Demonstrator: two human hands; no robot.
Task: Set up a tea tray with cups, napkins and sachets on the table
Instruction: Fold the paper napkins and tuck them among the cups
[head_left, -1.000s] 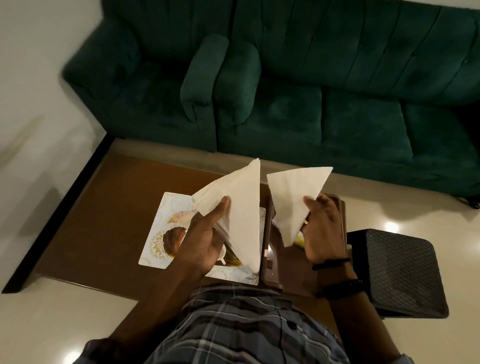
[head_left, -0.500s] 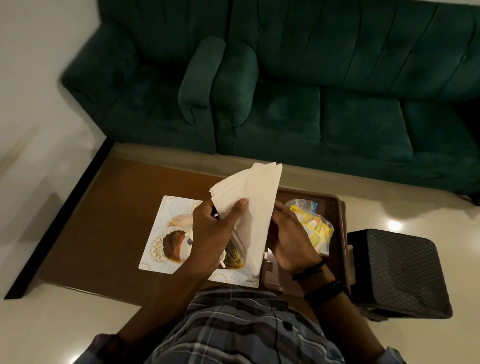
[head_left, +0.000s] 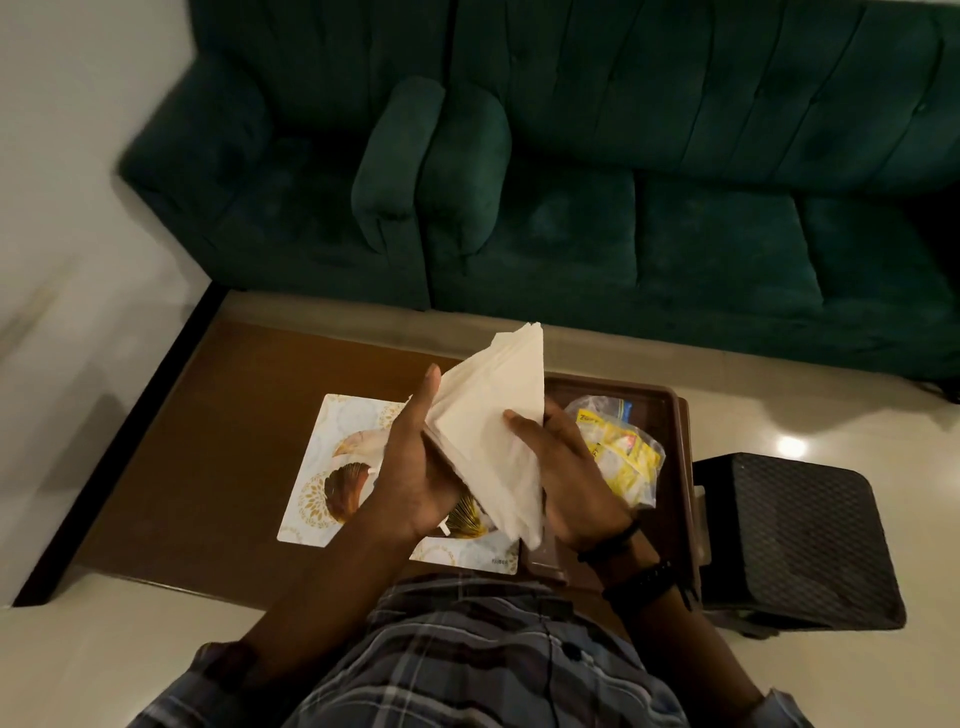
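A stack of white folded napkins (head_left: 496, 415) stands tilted above the table, held between both hands. My left hand (head_left: 415, 467) grips its left side, thumb up along the edge. My right hand (head_left: 566, 478) holds the right side, fingers laid on the top napkin. Below lies a white placemat-like tray (head_left: 317, 467) with gold and brown leaf patterns, partly hidden by my left hand. To the right sits a brown plastic tray (head_left: 670, 415) holding a clear bag of yellow sachets (head_left: 623, 457). No cups are in view.
The brown wooden table (head_left: 234, 415) has a dark front-left edge. A dark woven stool (head_left: 800, 540) stands right of the brown tray. A green sofa (head_left: 571, 182) fills the far side. Pale glossy floor surrounds the table.
One second ago my right hand held a single napkin apart from the stack. It has since joined the stack, and both hands now hold the napkins together, uncovering the sachet bag.
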